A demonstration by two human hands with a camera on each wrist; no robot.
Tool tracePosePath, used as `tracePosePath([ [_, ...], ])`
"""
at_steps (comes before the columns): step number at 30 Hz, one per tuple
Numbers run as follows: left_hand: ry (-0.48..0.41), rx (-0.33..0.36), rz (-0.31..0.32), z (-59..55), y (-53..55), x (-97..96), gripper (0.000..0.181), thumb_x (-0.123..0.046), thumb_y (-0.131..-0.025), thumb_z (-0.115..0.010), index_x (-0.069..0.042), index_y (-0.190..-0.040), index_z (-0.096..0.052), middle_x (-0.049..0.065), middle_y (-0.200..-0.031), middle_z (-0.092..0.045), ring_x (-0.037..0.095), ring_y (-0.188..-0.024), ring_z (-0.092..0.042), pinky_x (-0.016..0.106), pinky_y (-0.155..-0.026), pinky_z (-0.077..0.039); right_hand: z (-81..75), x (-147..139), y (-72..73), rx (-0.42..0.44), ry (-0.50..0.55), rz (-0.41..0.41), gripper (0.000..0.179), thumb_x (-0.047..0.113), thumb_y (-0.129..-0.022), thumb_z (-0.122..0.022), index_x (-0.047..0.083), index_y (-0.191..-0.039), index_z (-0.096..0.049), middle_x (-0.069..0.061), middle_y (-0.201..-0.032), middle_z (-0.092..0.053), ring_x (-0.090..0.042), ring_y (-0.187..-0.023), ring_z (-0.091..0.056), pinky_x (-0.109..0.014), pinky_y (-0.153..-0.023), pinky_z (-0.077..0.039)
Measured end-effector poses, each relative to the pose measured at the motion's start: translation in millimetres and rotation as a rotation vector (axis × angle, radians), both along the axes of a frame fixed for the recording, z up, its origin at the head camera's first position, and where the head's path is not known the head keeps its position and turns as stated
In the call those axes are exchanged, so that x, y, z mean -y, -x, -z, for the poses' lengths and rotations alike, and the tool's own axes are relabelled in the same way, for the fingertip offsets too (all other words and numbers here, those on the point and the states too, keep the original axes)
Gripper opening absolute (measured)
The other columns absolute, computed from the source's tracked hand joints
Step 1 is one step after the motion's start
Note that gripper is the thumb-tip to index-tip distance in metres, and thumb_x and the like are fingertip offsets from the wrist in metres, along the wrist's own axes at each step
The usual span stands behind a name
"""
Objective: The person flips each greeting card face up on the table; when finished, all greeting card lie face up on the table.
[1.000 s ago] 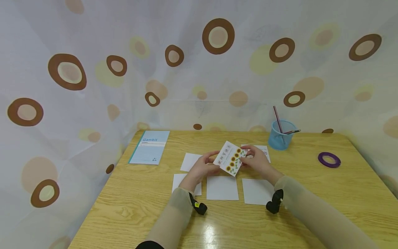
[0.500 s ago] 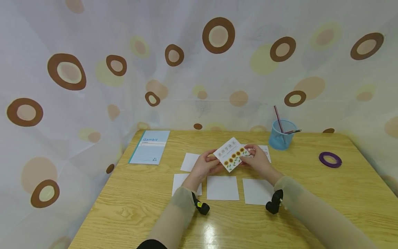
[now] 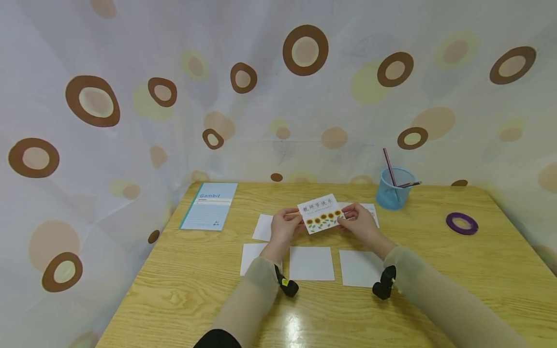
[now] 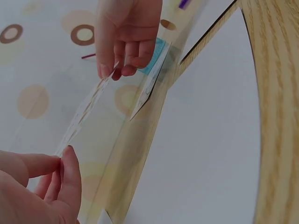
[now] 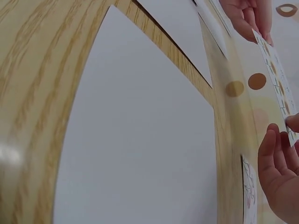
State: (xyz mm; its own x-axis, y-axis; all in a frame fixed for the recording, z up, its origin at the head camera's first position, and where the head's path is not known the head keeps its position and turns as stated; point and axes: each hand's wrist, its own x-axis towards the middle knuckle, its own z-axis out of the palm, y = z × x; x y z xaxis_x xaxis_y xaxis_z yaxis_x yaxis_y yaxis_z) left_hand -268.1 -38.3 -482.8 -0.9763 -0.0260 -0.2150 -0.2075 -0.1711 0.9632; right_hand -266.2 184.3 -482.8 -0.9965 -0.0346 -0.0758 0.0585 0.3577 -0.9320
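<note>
Both hands hold up a white card (image 3: 321, 212) printed with a row of sunflowers and a line of characters above them, above the table. My left hand (image 3: 285, 227) pinches its left edge between thumb and fingers. At the lower right corner, my right hand (image 3: 361, 224) grips it with the thumb on the printed face. The left wrist view shows the card (image 4: 86, 112) nearly edge-on between the two hands. Behind the right hand lies another printed card (image 3: 371, 210), partly covered. Blank white cards (image 3: 311, 263) lie in front of the hands.
A blue Gambit notebook (image 3: 210, 207) lies at the back left of the wooden table (image 3: 174, 285). At the back right stands a blue pencil cup (image 3: 393, 193) with pencils in it. Farther right is a purple ring-shaped roll (image 3: 461, 224). A patterned curtain (image 3: 261, 111) hangs behind.
The sunflower card has turned clockwise from a steep tilt to nearly level, its writing now close to upright. The left hand has shifted slightly along with it; the right hand has hardly moved.
</note>
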Motion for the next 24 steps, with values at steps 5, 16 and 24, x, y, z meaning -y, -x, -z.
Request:
tracePosePath([
  [5,0.097,-0.033,-0.049,1.0,3.1,-1.6,0.029,0.007,-0.089,-0.065,0.002,-0.117,-0.066,0.016,-0.095,-0.070,0.019,-0.076,-0.069,0.040,-0.081,-0.061,1.2,0.4,0.6,-0.021,-0.114,0.004,0.035,0.010,-0.091,-0.069,-0.005,-0.118,-0.053,-0.015,-0.100,-0.063,-0.018,-0.086,-0.060,-0.020,-0.069,-0.054],
  [16,0.301,-0.043,0.022,10.0,4.8,-1.0,0.048,0.008,-0.084,-0.065,-0.009,-0.129,-0.066,0.010,-0.104,-0.068,0.011,-0.078,-0.061,0.023,-0.068,-0.058,6.2,4.3,-2.5,-0.052,-0.196,0.016,0.030,0.011,-0.090,-0.071,-0.004,-0.112,-0.057,-0.020,-0.106,-0.063,-0.027,-0.092,-0.064,-0.026,-0.074,-0.055],
  [24,0.392,-0.057,0.033,7.6,5.8,-2.1,0.048,0.009,-0.079,-0.061,-0.004,-0.125,-0.068,0.009,-0.111,-0.072,0.010,-0.074,-0.061,0.016,-0.061,-0.051,7.3,3.9,0.8,-0.063,-0.208,0.043,0.029,0.007,-0.090,-0.069,-0.006,-0.114,-0.059,-0.019,-0.105,-0.062,-0.026,-0.092,-0.064,-0.022,-0.072,-0.054],
])
